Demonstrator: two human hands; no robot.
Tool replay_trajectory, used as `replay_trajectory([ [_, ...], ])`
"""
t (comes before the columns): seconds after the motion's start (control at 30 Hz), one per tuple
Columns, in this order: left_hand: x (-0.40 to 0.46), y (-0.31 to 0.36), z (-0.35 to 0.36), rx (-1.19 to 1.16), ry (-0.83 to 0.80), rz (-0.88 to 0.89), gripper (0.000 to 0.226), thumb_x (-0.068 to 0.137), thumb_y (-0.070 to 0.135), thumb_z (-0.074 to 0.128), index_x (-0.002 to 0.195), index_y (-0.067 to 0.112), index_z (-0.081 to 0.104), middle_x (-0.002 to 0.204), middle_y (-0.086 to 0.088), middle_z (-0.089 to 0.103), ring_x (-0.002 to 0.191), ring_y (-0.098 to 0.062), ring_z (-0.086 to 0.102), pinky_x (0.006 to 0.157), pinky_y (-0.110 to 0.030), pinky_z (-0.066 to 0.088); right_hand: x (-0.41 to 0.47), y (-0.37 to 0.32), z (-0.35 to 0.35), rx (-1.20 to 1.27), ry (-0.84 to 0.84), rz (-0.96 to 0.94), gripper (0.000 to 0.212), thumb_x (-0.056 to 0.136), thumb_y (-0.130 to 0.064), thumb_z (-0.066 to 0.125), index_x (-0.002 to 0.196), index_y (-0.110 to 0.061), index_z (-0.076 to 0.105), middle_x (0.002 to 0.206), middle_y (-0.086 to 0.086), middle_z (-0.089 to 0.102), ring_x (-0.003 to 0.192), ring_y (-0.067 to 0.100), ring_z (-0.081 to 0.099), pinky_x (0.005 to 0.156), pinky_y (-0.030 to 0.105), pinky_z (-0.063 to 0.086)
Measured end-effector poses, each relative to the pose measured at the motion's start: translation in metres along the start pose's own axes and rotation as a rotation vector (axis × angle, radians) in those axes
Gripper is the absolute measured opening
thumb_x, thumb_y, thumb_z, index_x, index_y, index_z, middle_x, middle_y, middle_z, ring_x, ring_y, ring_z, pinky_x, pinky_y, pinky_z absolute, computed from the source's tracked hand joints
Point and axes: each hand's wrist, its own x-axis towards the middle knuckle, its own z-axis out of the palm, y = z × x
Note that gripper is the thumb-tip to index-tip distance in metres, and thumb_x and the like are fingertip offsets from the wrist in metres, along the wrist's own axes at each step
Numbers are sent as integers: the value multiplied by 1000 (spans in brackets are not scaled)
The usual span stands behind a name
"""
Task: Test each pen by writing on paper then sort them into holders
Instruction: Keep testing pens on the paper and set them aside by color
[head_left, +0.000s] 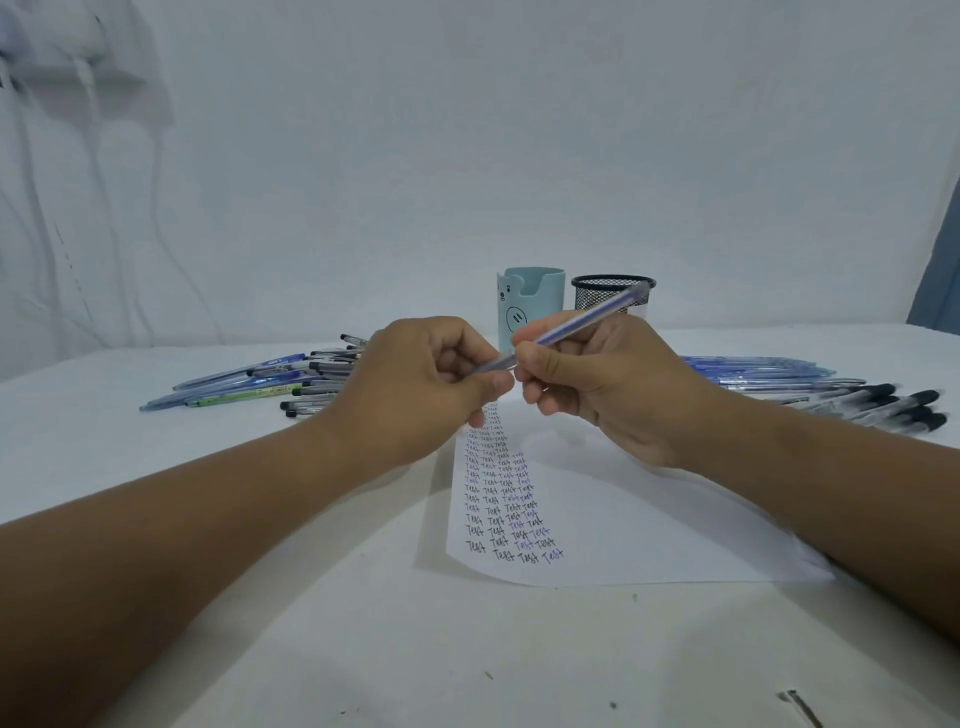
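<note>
Both hands pinch the pen (571, 327) above the paper (597, 519), left hand (436, 384) at its near cap end (probably uncapping), right hand (597, 374) gripping the barrel slanting toward the mesh holder (613, 296).

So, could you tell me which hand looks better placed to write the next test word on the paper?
Probably the right hand: it grips the pen along its barrel, above the paper, while the left hand only pinches the pen's lower end.

Both hands, left (421, 384) and right (597, 384), meet, fingers curled.
</note>
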Motion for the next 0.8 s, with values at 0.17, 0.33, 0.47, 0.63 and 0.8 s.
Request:
replay_trajectory([
  [0.17,-1,-12,-1,170,-130,-10,38,80,49,75,114,36,64,99,15,71,91,-1,64,84,-25,52,13,-6,-16,-78,167,5,20,101,-19,55,98,0,62,90,17,67,79,29,67,74,39,62],
  [0.33,-4,-15,-6,413,-219,31,25,86,52,68,108,40,67,110,27,66,110,14,53,92,-15,40,21,-21,-70,-359,331,-35,24,104,-18,52,90,-8,68,71,9,56,67,27,50,75,44,61],
  [0.47,-3,-14,0,406,-285,55,21,85,53,66,99,38,73,105,30,67,106,15,54,87,-9,36,18,-28,-132,-1134,314,-5,21,101,-19,58,100,-19,79,91,8,64,72,21,57,71,32,48],
  [0.63,-3,-20,-5,365,-360,60,21,83,52,71,98,37,74,111,26,68,108,9,59,96,-21,43,5,-30,-168,-1329,261,166,27,92,0,62,93,-23,77,91,1,67,71,5,55,60,10,39],
  [0.8,-3,-20,-6,361,-387,95,45,71,73,67,102,42,72,115,29,66,111,12,57,94,-13,38,7,-23,-180,-1478,352,266,37,88,1,57,82,-33,70,97,-4,67,88,16,62,81,32,54],
])
